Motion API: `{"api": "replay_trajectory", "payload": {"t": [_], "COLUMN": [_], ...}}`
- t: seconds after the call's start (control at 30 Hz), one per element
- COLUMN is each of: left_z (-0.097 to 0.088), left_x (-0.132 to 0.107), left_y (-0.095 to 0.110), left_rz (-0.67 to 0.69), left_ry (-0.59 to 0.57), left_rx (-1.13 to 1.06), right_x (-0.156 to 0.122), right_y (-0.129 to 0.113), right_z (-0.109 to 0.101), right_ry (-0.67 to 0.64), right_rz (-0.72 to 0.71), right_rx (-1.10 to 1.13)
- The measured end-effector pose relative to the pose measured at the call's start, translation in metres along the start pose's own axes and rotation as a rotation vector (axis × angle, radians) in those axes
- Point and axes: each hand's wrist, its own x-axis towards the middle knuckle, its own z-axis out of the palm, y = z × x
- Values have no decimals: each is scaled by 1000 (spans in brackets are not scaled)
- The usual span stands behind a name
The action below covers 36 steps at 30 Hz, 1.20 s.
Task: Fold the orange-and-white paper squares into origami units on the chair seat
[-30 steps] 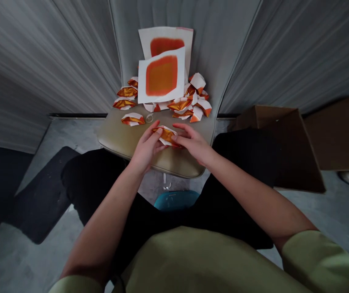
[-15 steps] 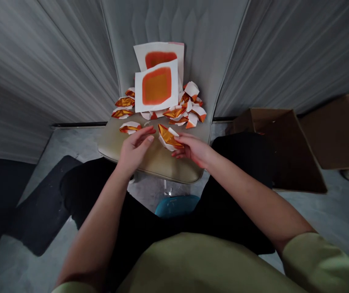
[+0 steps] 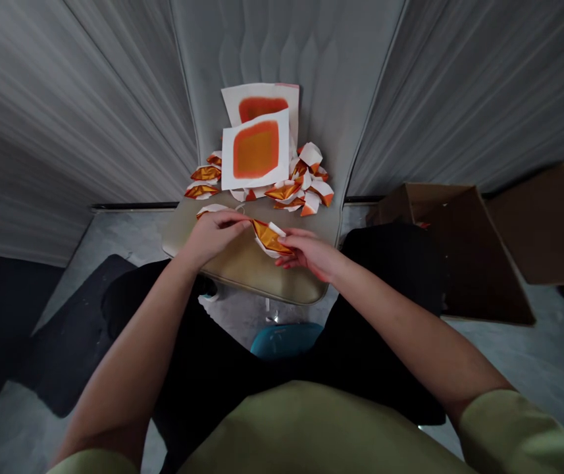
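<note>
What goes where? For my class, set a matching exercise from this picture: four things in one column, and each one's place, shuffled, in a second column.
Things
1. Gold-and-white folded paper
2. Front orange-printed sheet
3. Heap of folded papers
4. Open cardboard box

Places
A. Right of the person's knees
B. Between the left hand and right hand
C. Overlapping a second printed sheet
D. Right of the sheets, at the back of the padded seat

Pairs: 1-B, 2-C, 3-D, 4-A
</note>
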Motion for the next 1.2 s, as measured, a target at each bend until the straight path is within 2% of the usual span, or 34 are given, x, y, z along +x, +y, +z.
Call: {"api": "replay_trajectory", "payload": {"t": [0.17, 0.37, 0.43, 0.5, 0.6, 0.67, 0.73, 0.8, 1.0, 1.1, 1.2], "left_z": [0, 0, -9, -24, -53, -73, -89, -101, -120, -125, -120], "left_x": [-1, -1, 3, 13, 39, 59, 78, 95, 127, 138, 146], "left_y": [3, 0, -7, -16, -32, -42, -49, -53, -66, -70, -60], "left_rz": [2, -10, -76, -160, -156, -168, -188, -208, -300, -281, -185], "left_ry": [-31, 30, 118, 268, 455, 517, 503, 436, 210, 203, 239], "left_rx": [-30, -115, -159, -186, -163, -121, -60, 4, 178, 257, 361], "right_x": [-1, -1, -1, -1, 0, 1, 4, 8, 16, 18, 21], "right_y": [0, 2, 1, -2, -7, -8, -6, -4, -9, -17, -22], "right_z": [-1, -5, -6, -9, -11, -12, -11, -9, -11, -16, -19], "right_ry": [-25, -32, 14, 78, 120, 132, 145, 158, 182, 213, 246], "right_rz": [2, -14, -35, -62, -91, -100, -92, -83, -85, -111, -131], "right_rx": [-11, 1, 46, 84, 94, 91, 84, 77, 54, 65, 70]}}
